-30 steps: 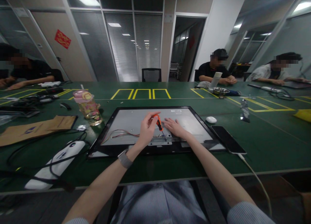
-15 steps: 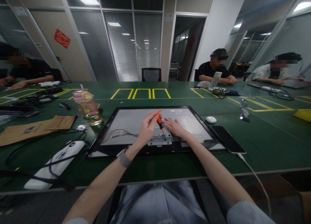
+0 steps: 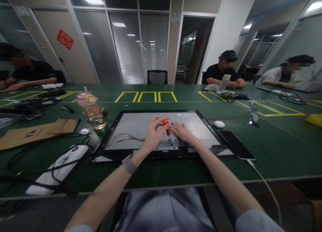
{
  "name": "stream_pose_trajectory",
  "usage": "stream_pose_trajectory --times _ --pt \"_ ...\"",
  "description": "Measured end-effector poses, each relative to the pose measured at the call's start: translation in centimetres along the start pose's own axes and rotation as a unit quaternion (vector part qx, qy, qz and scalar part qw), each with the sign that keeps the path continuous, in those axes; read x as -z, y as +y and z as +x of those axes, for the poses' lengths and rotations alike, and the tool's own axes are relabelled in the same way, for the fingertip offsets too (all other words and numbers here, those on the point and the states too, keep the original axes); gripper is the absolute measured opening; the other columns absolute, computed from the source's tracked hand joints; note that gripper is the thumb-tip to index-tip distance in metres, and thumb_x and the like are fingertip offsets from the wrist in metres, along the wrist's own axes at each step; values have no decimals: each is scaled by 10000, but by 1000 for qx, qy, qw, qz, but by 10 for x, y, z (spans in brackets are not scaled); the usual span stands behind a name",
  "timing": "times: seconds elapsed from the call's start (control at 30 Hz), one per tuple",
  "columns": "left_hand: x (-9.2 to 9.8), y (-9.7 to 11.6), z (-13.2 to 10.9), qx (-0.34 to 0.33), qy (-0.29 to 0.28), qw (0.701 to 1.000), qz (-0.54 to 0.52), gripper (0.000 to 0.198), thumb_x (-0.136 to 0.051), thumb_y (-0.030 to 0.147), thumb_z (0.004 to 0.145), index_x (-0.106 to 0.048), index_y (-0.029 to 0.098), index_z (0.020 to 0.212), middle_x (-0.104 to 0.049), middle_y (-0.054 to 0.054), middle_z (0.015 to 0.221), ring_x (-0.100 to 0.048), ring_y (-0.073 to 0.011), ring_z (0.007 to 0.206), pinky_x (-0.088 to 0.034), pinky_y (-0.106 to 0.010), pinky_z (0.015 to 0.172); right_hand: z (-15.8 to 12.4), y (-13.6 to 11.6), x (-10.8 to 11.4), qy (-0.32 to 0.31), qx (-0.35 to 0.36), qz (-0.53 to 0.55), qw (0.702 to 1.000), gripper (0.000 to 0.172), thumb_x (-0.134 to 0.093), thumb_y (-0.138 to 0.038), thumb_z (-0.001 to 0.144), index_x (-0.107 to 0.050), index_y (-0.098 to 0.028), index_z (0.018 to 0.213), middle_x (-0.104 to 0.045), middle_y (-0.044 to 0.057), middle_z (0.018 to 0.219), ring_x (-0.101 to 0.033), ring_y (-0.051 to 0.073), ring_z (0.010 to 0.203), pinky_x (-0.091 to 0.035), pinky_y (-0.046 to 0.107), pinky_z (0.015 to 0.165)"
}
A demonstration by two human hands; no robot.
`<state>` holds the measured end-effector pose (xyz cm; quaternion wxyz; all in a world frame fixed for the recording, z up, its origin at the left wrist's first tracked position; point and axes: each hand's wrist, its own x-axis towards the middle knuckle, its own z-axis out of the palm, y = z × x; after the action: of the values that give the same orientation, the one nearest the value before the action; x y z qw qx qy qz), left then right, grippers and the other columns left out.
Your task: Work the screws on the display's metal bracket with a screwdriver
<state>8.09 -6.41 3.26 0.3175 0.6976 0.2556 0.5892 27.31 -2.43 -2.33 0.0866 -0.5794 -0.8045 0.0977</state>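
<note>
My left hand (image 3: 155, 132) grips the handle of an orange and black screwdriver (image 3: 166, 127) between thumb and fingers. The screwdriver leans, its tip down at a metal bracket (image 3: 163, 146) on the near part of a flat display panel (image 3: 136, 123). The panel lies back side up, with a grey metal back and a black frame. My right hand (image 3: 181, 131) rests flat on the panel, fingers stretched out, just right of the screwdriver. Thin coloured wires (image 3: 128, 137) run across the panel to the left of the bracket.
A white power strip (image 3: 60, 168) with black cables, a brown paper bag (image 3: 37, 134) and a pink-lidded bottle (image 3: 92, 111) stand left. On the right are a phone (image 3: 236, 144) with a cable and a white case (image 3: 219, 124). Several people sit around the green table (image 3: 151, 178).
The fingers of my left hand have shifted on the screwdriver handle, and the handle has moved slightly. My right hand stays in place on the panel.
</note>
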Motion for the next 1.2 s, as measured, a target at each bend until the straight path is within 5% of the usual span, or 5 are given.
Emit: stream_pose_trajectory --times 0.13,0.4,0.63,0.9,1.2 --pt "0 4 -2 -43 -13 999 13 277 -464 271 926 -649 227 1129 -559 -96 1231 -509 -206 1178 -410 -367 1011 0 0 0 -3 -3 -12 1000 476 -198 -360 991 -380 -251 1417 -273 80 1535 -193 286 1422 -148 611 1090" --pt "0 3 1 -6 -3 1000 -13 164 -614 285 840 -701 197 947 -567 -39 875 -586 -130 796 -503 -256 743 0 -1 1 -8 -4 -1 1000 473 -209 -374 994 -368 -256 1423 -270 77 1537 -187 284 1424 -137 608 1093" --pt "2 6 2 -14 -15 999 -25 262 -474 318 921 -696 209 1009 -611 -88 1059 -570 -194 1024 -458 -344 911 0 0 0 -3 0 0 1000 470 -210 -369 994 -387 -251 1413 -282 84 1531 -198 289 1421 -143 611 1091" --pt "2 5 4 11 12 1000 -25 142 -647 292 811 -723 197 885 -566 -30 819 -579 -134 768 -485 -259 710 0 0 1 -1 -2 -2 1000 474 -209 -388 993 -376 -267 1419 -282 76 1532 -201 284 1420 -146 606 1094" --pt "1 5 3 28 -33 994 -98 271 -499 300 910 -657 185 1098 -660 -74 1002 -633 -168 929 -474 -326 892 0 0 0 -2 -2 -2 1000 470 -207 -370 993 -375 -267 1420 -274 69 1536 -189 283 1423 -136 599 1098"
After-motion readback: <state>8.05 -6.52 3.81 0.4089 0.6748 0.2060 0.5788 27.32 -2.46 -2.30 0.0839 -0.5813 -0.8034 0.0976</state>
